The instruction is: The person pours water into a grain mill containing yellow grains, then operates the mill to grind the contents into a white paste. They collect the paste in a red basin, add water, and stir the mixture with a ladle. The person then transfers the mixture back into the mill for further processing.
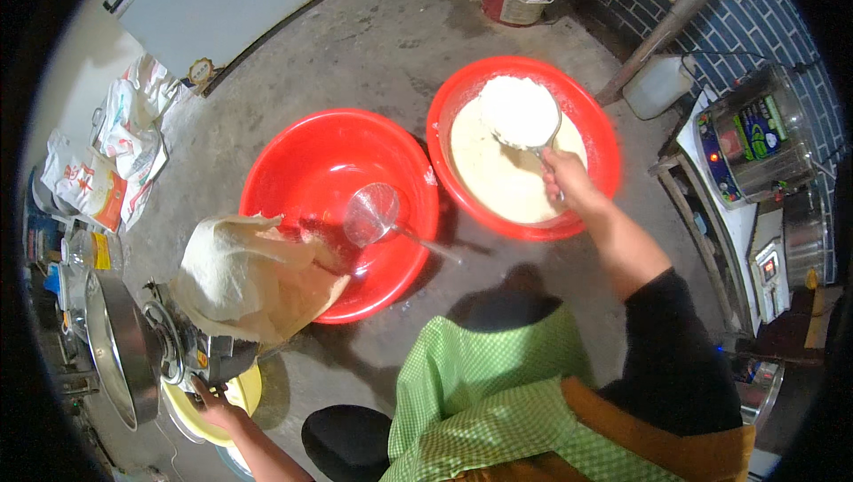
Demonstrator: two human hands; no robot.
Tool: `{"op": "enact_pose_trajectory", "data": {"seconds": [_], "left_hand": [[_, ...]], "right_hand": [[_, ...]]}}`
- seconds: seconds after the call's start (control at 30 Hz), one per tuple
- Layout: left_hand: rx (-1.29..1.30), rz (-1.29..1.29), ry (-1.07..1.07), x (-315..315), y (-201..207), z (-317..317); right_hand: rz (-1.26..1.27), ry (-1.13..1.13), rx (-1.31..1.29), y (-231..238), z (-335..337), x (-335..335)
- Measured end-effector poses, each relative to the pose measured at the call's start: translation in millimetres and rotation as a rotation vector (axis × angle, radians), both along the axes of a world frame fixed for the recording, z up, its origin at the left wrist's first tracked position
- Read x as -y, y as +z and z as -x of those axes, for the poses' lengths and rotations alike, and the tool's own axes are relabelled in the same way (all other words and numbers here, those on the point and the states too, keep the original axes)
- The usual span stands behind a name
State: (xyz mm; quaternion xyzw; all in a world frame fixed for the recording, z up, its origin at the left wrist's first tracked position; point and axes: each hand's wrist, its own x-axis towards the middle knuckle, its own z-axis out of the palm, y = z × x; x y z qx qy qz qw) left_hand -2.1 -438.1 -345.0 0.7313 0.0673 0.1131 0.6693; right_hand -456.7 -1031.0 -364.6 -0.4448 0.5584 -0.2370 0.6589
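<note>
At lower left, the left hand (216, 409) rests at a silvery metal machine (169, 340), its grip unclear; past a round red plastic basin (311, 153), the right hand (567, 177) clasps a white-heaped round metal ladle (538, 149) above a matching red basin (601, 153).

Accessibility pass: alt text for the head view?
A person's right hand holds a handled utensil heaped with white material over a red basin of pale contents. Left hand is by a metal machine; a mesh strainer rests in another red basin.
</note>
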Motion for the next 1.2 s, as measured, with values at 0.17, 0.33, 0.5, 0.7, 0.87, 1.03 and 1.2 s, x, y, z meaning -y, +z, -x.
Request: {"op": "enact_pose_trajectory", "data": {"seconds": [0.17, 0.33, 0.5, 0.7, 0.87, 1.03, 1.2], "left_hand": [[0.055, -0.046, -0.006, 8, -3, 0], [0.206, -0.161, 0.011, 17, -5, 2], [0.121, -0.101, 0.037, 24, -1, 11], [0.199, -0.123, 0.068, 32, 16, 27], [0.196, -0.031, 0.108, 38, 23, 32], [0.165, -0.128, 0.201, 39, 21, 34], [0.075, -0.176, 0.184, 38, 23, 34]], "right_hand": [[0.102, 0.152, -0.168, 107, -17, -14], [0.106, 0.292, -0.228, 204, -72, -52], [0.137, 0.523, -0.119, 278, -150, -109], [0.245, 0.735, -0.089, 346, -248, -206], [0.270, 0.928, 0.030, 370, -304, -271], [0.348, 1.178, 0.016, 375, -352, -318], [0.674, 1.256, -0.096, 354, -385, -348]]}}
